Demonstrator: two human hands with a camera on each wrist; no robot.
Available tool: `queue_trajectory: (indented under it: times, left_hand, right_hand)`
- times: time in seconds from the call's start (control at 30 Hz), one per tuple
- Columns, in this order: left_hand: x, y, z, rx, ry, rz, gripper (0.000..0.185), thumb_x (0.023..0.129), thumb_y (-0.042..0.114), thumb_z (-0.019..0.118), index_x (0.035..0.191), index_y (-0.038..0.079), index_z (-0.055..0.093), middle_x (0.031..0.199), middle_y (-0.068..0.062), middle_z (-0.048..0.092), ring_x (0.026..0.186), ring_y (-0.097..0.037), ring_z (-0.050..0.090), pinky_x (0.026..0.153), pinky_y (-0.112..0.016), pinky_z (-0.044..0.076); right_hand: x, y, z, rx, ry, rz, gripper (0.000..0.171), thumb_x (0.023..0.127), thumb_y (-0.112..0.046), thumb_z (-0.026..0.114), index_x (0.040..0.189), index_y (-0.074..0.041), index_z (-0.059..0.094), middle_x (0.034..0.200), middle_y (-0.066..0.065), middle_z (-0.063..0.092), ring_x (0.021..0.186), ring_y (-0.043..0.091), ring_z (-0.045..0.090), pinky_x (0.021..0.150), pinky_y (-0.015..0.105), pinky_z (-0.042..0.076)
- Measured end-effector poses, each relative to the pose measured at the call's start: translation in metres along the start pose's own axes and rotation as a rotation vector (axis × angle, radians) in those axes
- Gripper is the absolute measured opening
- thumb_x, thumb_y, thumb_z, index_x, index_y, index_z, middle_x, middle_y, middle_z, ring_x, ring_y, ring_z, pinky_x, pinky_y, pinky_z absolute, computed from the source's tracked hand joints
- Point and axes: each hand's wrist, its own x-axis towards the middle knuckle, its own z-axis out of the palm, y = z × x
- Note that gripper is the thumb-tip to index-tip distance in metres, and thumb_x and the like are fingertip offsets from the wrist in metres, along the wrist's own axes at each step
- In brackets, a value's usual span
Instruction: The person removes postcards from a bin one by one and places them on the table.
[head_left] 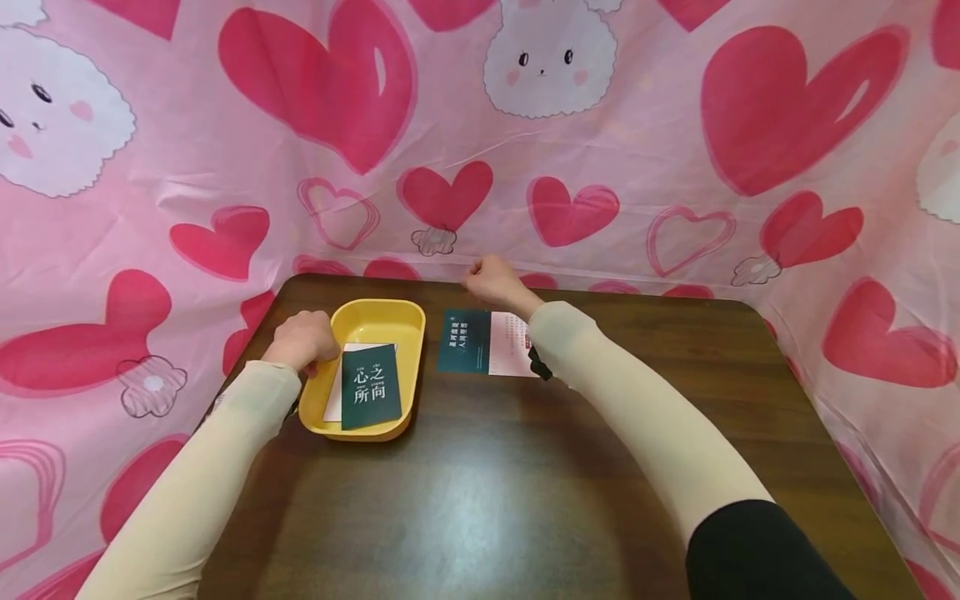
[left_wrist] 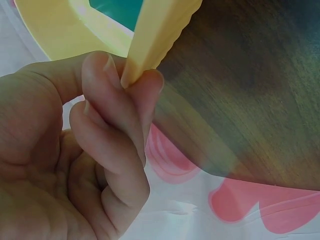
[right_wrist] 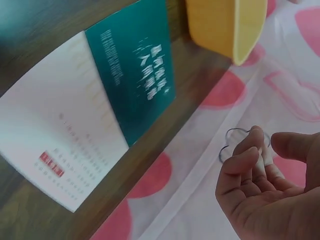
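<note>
Best bet here: keep the yellow tray point(head_left: 367, 320) pinned steady by its rim and slide the card in flat, no bending.

Left hand point(head_left: 302, 341) pinching the tray's left rim, fingers point(left_wrist: 111, 107) curled tight round the edge. Tray sitting on the dark wooden table point(head_left: 487, 483), already holding a dark green card point(head_left: 371, 386) over a white sheet.

Right hand point(head_left: 491, 279) up near the table's far edge, holding nothing, fingers point(right_wrist: 243, 162) loosely curled. Green-and-white leaflet point(head_left: 486, 342) lying flat just right of the tray, under the right forearm.
</note>
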Motion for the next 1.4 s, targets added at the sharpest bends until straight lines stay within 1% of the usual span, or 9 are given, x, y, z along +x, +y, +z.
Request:
queue_trajectory:
  times: [0.23,0.4,0.53,0.77,1.03,1.1,1.23,1.3,1.4]
  left_hand:
    - [-0.001,0.001,-0.002,-0.023,0.001,0.001,0.039,0.086,0.013,0.077,0.112,-0.009,0.059,0.091,-0.024,0.063,0.061,-0.030,0.068,0.056,-0.032,0.059]
    - [-0.001,0.000,-0.001,-0.025,-0.002,-0.003,0.039,0.085,0.013,0.077,0.112,-0.009,0.058,0.092,-0.024,0.063,0.061,-0.030,0.068,0.057,-0.032,0.059]
    - [0.000,-0.001,0.000,-0.024,-0.001,-0.001,0.040,0.085,0.013,0.077,0.112,-0.009,0.058,0.092,-0.024,0.062,0.060,-0.030,0.068,0.056,-0.032,0.059]
    - [0.001,-0.002,0.000,-0.036,-0.003,0.006,0.042,0.085,0.013,0.078,0.114,-0.009,0.058,0.094,-0.025,0.063,0.060,-0.030,0.068,0.056,-0.033,0.059]
    - [0.002,-0.003,-0.001,-0.044,-0.012,0.007,0.043,0.084,0.013,0.079,0.115,-0.009,0.058,0.094,-0.025,0.063,0.061,-0.030,0.067,0.057,-0.033,0.060]
    - [0.002,-0.003,-0.001,-0.046,-0.012,0.007,0.043,0.084,0.013,0.079,0.115,-0.009,0.058,0.094,-0.025,0.063,0.061,-0.030,0.067,0.057,-0.033,0.060]
    - [0.001,-0.002,-0.001,-0.055,-0.014,0.004,0.043,0.085,0.013,0.079,0.115,-0.008,0.058,0.095,-0.024,0.063,0.062,-0.030,0.067,0.057,-0.033,0.060]
    - [0.001,-0.002,-0.001,-0.059,-0.013,0.002,0.043,0.085,0.013,0.079,0.116,-0.008,0.058,0.095,-0.025,0.063,0.062,-0.030,0.066,0.057,-0.034,0.060]
    - [0.000,-0.002,-0.001,-0.058,-0.013,0.003,0.043,0.085,0.013,0.079,0.116,-0.008,0.058,0.095,-0.024,0.063,0.062,-0.030,0.066,0.057,-0.033,0.060]
  right_hand:
    - [-0.001,-0.022,0.010,0.075,0.016,-0.010,0.019,0.101,-0.013,0.059,0.097,0.002,0.069,0.070,0.006,0.062,0.062,0.027,0.058,0.053,0.026,0.047]
    - [-0.002,-0.036,0.019,0.078,0.003,-0.032,0.020,0.102,-0.012,0.059,0.097,0.004,0.070,0.073,0.008,0.064,0.057,0.021,0.056,0.057,0.027,0.050]
    - [-0.003,-0.046,0.028,0.106,-0.029,0.014,0.017,0.104,-0.015,0.061,0.108,0.001,0.066,0.083,0.011,0.066,0.057,0.017,0.053,0.064,0.031,0.056]
    - [0.000,-0.052,0.044,0.060,-0.035,0.057,0.024,0.104,-0.020,0.066,0.121,-0.004,0.061,0.099,0.014,0.071,0.064,0.020,0.063,0.067,0.034,0.059]
    - [0.002,-0.058,0.058,0.012,-0.062,0.058,0.018,0.103,-0.020,0.065,0.104,-0.003,0.061,0.068,0.003,0.053,0.053,0.016,0.059,0.053,0.026,0.053]
    - [0.001,-0.063,0.061,0.025,-0.063,0.069,0.021,0.103,-0.021,0.066,0.111,-0.002,0.063,0.074,0.004,0.055,0.059,0.020,0.062,0.054,0.026,0.053]
    - [-0.002,-0.074,0.063,0.025,-0.076,0.093,0.038,0.102,-0.024,0.069,0.134,-0.006,0.058,0.102,0.007,0.063,0.082,0.027,0.071,0.066,0.029,0.059]
    - [-0.004,-0.079,0.064,0.013,-0.093,0.099,0.042,0.102,-0.025,0.069,0.137,-0.006,0.057,0.111,0.009,0.064,0.090,0.029,0.072,0.073,0.032,0.061]
    - [-0.005,-0.086,0.068,0.001,-0.128,0.093,0.041,0.102,-0.024,0.069,0.136,-0.004,0.056,0.112,0.010,0.064,0.088,0.028,0.073,0.082,0.039,0.061]
